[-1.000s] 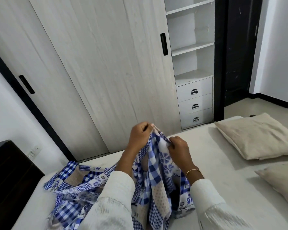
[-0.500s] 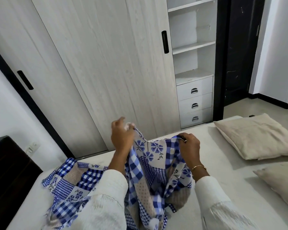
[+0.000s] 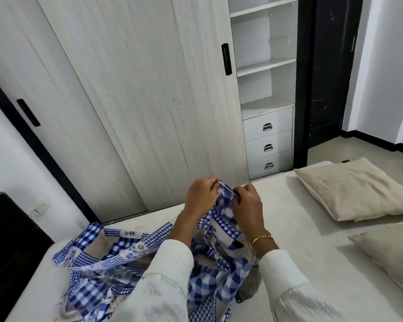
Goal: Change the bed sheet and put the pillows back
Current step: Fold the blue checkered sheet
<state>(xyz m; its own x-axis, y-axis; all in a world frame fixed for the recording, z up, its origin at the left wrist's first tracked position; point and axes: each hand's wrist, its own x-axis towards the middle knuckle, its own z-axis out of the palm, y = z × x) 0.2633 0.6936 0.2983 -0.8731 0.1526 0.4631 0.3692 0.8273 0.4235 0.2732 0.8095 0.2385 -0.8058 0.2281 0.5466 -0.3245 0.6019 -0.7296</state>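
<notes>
Blue-check sheet (image 3: 116,254) pinched betw. both hands (image 3: 223,198), bunched on mattress (image 3: 296,228).

There is a single view, from the person's head, tilted forward and down across the bed (image 3: 289,228) toward the wardrobe (image 3: 149,101) beyond it; the hands sit close beneath the lens, low in the centre; wide-angle bending slants the wardrobe doors; the pillows (image 3: 354,189) lie off right.
</notes>
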